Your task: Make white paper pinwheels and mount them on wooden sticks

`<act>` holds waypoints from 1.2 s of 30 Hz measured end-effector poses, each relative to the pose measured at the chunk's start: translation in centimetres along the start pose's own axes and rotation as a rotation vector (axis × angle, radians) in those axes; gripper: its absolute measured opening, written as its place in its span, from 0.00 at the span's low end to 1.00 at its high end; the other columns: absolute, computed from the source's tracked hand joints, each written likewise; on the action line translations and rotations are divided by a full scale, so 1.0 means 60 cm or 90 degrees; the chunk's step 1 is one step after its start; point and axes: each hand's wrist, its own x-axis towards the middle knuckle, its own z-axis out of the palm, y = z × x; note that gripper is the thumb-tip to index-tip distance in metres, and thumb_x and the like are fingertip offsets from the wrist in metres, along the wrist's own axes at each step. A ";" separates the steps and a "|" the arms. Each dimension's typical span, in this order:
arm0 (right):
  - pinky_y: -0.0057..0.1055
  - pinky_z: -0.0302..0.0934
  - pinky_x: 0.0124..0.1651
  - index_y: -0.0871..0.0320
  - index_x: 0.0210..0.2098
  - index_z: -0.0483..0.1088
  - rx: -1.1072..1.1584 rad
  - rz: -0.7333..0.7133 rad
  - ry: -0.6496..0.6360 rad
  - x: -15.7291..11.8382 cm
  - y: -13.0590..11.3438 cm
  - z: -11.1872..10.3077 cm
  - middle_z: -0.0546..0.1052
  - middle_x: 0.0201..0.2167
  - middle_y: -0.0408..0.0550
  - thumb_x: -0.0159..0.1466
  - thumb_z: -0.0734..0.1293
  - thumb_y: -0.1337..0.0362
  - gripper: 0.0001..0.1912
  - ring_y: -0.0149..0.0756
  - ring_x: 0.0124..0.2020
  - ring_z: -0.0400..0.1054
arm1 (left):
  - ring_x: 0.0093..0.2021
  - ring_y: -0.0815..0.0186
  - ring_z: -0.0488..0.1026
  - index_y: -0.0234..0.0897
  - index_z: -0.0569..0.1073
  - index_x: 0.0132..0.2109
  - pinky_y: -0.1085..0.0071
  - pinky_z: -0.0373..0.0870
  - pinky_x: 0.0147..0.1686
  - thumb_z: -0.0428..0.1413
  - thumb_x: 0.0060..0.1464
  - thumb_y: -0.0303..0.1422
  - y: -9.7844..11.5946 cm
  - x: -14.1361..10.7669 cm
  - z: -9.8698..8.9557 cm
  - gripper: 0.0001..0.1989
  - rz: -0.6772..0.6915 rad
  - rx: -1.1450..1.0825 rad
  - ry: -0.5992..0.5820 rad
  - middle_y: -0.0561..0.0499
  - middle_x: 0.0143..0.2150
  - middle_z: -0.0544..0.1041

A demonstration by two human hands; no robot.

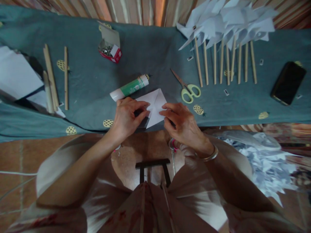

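Note:
A folded sheet of white paper (157, 105) with creases meeting near its middle lies at the table's front edge. My left hand (127, 115) is on its left side, thumb and forefinger closed together on the paper. From the right, my right hand (182, 122) grips the paper's edge with bent fingers; its thumb is partly hidden. Just beyond my left hand lies a green and white glue stick (132, 86). Scissors with light green handles (188, 90) rest to the right of the paper, blades partly open.
White paper pinwheels on wooden sticks (225, 24) line the back right. A black phone (288, 83) lies at far right. An open red box of small metal pieces (110, 48) stands at the back. Wooden sticks (66, 77) and paper sheets (19, 72) occupy the left.

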 end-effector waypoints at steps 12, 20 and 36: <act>0.49 0.60 0.61 0.51 0.54 0.69 -0.054 0.007 -0.093 0.017 -0.015 0.008 0.63 0.65 0.51 0.62 0.62 0.74 0.23 0.50 0.64 0.58 | 0.41 0.58 0.75 0.42 0.79 0.46 0.57 0.65 0.49 0.56 0.60 0.37 0.007 0.002 -0.005 0.10 -0.020 0.011 -0.022 0.50 0.36 0.82; 0.47 0.60 0.61 0.53 0.48 0.72 -0.050 0.023 -0.048 0.023 -0.015 0.036 0.65 0.64 0.50 0.61 0.60 0.76 0.20 0.46 0.64 0.58 | 0.47 0.57 0.74 0.44 0.79 0.46 0.56 0.64 0.52 0.54 0.62 0.39 0.014 -0.001 -0.010 0.11 0.002 0.019 -0.018 0.49 0.43 0.81; 0.54 0.61 0.62 0.45 0.51 0.72 0.057 0.053 0.009 0.020 -0.001 0.025 0.65 0.64 0.44 0.62 0.59 0.74 0.23 0.46 0.64 0.61 | 0.46 0.56 0.71 0.43 0.79 0.45 0.55 0.61 0.46 0.53 0.65 0.37 0.004 -0.021 -0.006 0.11 0.124 0.061 0.012 0.48 0.43 0.79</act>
